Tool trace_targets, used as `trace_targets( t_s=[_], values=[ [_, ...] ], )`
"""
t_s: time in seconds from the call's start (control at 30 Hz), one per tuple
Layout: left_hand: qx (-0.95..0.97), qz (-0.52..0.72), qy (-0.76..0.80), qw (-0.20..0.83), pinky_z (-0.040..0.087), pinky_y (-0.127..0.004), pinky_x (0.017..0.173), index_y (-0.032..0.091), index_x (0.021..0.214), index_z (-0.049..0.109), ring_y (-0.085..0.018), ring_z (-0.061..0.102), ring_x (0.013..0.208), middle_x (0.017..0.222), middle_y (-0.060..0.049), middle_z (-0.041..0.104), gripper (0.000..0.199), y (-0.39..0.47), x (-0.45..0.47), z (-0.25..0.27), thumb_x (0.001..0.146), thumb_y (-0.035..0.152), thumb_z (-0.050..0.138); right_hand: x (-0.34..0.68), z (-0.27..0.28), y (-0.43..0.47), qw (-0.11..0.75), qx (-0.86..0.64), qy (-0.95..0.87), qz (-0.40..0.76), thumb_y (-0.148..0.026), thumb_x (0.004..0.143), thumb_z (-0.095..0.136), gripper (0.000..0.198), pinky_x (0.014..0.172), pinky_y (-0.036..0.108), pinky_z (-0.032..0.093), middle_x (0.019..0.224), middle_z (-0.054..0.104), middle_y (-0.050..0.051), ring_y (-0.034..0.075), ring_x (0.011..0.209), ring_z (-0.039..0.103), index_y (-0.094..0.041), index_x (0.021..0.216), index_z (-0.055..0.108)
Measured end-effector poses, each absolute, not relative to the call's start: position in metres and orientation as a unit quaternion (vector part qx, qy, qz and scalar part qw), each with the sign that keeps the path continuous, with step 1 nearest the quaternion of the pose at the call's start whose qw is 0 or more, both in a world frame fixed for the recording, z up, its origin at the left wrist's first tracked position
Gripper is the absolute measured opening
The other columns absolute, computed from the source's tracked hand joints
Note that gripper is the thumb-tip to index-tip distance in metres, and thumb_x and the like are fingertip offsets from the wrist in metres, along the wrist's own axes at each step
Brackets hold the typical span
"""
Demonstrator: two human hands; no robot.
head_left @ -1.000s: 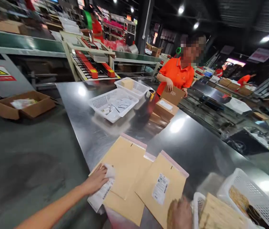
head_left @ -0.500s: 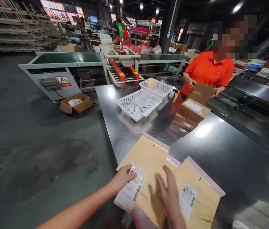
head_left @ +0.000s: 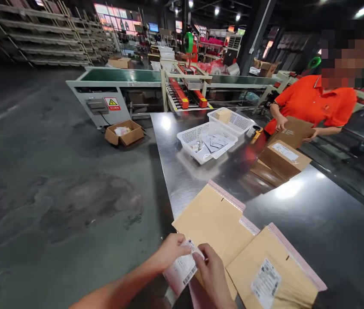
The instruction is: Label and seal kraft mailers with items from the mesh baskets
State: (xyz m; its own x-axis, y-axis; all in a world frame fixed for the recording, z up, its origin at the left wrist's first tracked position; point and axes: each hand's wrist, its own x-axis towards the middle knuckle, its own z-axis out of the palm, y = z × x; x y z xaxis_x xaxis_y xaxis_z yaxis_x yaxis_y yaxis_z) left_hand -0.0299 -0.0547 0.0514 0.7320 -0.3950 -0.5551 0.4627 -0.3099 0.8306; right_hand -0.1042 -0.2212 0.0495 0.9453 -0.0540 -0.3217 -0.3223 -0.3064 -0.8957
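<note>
Both hands pinch shipping label [head_left: 182,268]: left hand [head_left: 169,251], right hand [head_left: 212,274]. Blank mailer [head_left: 212,216] just beyond grip remains unlabelled; labelled mailer [head_left: 270,274] right of it done.

left hand [head_left: 169,253] + right hand [head_left: 212,274]: pinch label sheet [head_left: 182,268] | over kraft envelope [head_left: 214,219] | steel table [head_left: 188,171]

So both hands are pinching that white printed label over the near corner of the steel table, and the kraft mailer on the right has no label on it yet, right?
Not quite. The left hand and right hand do both pinch the white printed label over the steel table corner, but the kraft mailer on the right already carries a label, as the head view shows.
</note>
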Motion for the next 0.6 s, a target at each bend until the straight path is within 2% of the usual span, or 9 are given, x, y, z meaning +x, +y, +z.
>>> trace_targets(
  t_s=[0.1,0.17,0.23,0.3,0.37,0.47,0.53,0.57,0.6],
  values=[
    [0.730,-0.363,0.059,0.576,0.029,-0.029,0.061,0.020,0.064,0.055,-0.016,0.044,0.064,0.064,0.002,0.048,0.029,-0.050,-0.026,0.020,0.059,0.046,0.064,-0.083,0.033,-0.240,0.467,-0.872,0.104,0.103,-0.053,0.099,0.041,0.039,0.075,0.034,0.044,0.083,0.067,0.005,0.023,0.079,0.061,-0.022,0.085,0.060],
    [0.736,-0.359,0.075,0.569,0.031,-0.030,0.061,0.021,0.064,0.054,-0.018,0.046,0.065,0.064,0.001,0.049,0.031,-0.041,-0.026,0.004,0.056,0.048,0.065,-0.054,0.025,-0.259,0.379,-0.916,0.104,0.079,-0.044,0.104,0.036,0.037,0.078,0.032,0.047,0.086,0.068,0.005,0.021,0.083,0.063,-0.022,0.087,0.060],
    [0.741,-0.359,0.091,0.560,0.033,-0.031,0.062,0.022,0.065,0.052,-0.020,0.048,0.067,0.067,0.000,0.052,0.033,-0.025,-0.032,-0.009,0.050,0.048,0.067,-0.021,0.019,-0.274,0.294,-0.947,0.114,0.070,-0.036,0.104,0.041,0.028,0.084,0.033,0.048,0.095,0.069,0.007,0.022,0.092,0.064,-0.021,0.094,0.063],
    [0.745,-0.368,0.110,0.545,0.034,-0.034,0.062,0.023,0.064,0.053,-0.021,0.048,0.067,0.065,0.000,0.051,0.035,-0.001,-0.046,-0.019,0.046,0.048,0.069,0.006,0.014,-0.282,0.234,-0.961,0.129,0.074,-0.031,0.098,0.055,0.018,0.088,0.041,0.049,0.106,0.069,0.012,0.029,0.102,0.064,-0.018,0.105,0.066],
    [0.756,-0.389,0.121,0.512,0.035,-0.036,0.063,0.024,0.060,0.052,-0.021,0.045,0.064,0.060,0.001,0.047,0.036,0.028,-0.062,-0.026,0.047,0.051,0.072,0.019,0.010,-0.283,0.172,-0.971,0.141,0.083,-0.032,0.091,0.067,0.035,0.089,0.050,0.048,0.117,0.067,0.018,0.038,0.111,0.062,-0.016,0.122,0.065],
    [0.766,-0.402,0.086,0.493,0.041,-0.039,0.065,0.025,0.055,0.049,-0.022,0.047,0.062,0.057,0.000,0.049,0.042,0.068,-0.077,-0.030,0.056,0.060,0.071,0.012,0.003,-0.289,0.111,-0.975,0.179,0.066,-0.037,0.090,0.069,0.070,0.093,0.055,0.049,0.146,0.056,0.023,0.043,0.126,0.057,-0.018,0.153,0.047],
    [0.755,-0.395,0.039,0.522,0.049,-0.042,0.072,0.024,0.061,0.059,-0.028,0.060,0.072,0.072,-0.006,0.066,0.042,0.077,-0.069,-0.028,0.061,0.066,0.066,-0.002,-0.002,-0.300,0.145,-0.959,0.241,0.032,-0.042,0.093,0.062,0.076,0.093,0.053,0.049,0.148,0.052,0.028,0.044,0.128,0.056,-0.012,0.158,0.038],
    [0.749,-0.385,0.011,0.538,0.053,-0.044,0.083,0.024,0.067,0.065,-0.033,0.067,0.087,0.090,-0.010,0.075,0.043,0.075,-0.060,-0.026,0.063,0.066,0.066,-0.009,-0.005,-0.306,0.177,-0.944,0.278,0.025,-0.046,0.094,0.056,0.076,0.091,0.053,0.050,0.142,0.055,0.031,0.044,0.124,0.059,-0.008,0.157,0.038],
    [0.753,-0.375,-0.026,0.540,0.051,-0.046,0.097,0.024,0.073,0.071,-0.037,0.067,0.110,0.113,-0.012,0.077,0.042,0.066,-0.048,-0.024,0.067,0.065,0.066,-0.015,-0.007,-0.311,0.205,-0.926,0.316,0.026,-0.050,0.094,0.051,0.076,0.087,0.053,0.050,0.132,0.060,0.033,0.045,0.116,0.062,-0.004,0.153,0.040]
  ],
)
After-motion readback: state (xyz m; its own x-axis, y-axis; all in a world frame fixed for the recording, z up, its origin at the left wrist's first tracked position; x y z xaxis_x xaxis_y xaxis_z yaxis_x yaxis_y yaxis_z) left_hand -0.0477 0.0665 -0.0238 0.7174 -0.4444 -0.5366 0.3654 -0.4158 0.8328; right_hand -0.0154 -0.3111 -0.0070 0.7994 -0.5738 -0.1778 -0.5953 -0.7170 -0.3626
